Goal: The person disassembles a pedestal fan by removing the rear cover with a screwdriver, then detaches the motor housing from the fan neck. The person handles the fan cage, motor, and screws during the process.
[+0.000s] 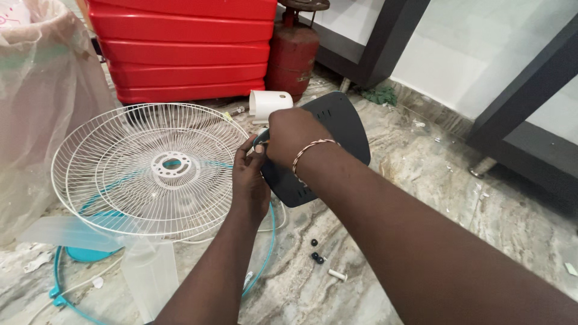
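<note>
Both hands meet at the near edge of a dark grey plastic base plate [328,135], which is propped at a tilt above the marble floor [421,198]. The right hand [292,135] is curled over the plate's left rim, fingers closed around it or around something small there (the knuckles hide which, so I cannot tell what exactly is pinched). The left hand [250,180] comes up from below with fingertips pressed together at the same spot, touching the right hand's fingers.

The plate looks stiff and fairly light, a smooth moulded shell; the rim is the natural place to hold it, since the broad face would offer little purchase.

Just left of the hands lies a white wire fan guard [150,168], springy and easily bent, resting over a teal fan blade [90,250]. A teal ring [265,253] loops beneath the left forearm. Near the hands on the floor sit small black screws [316,256] and a white peg [337,275]. Behind stand a white plastic cup-shaped part [269,103], a red gas cylinder [292,54] and a red suitcase [180,48]
</note>
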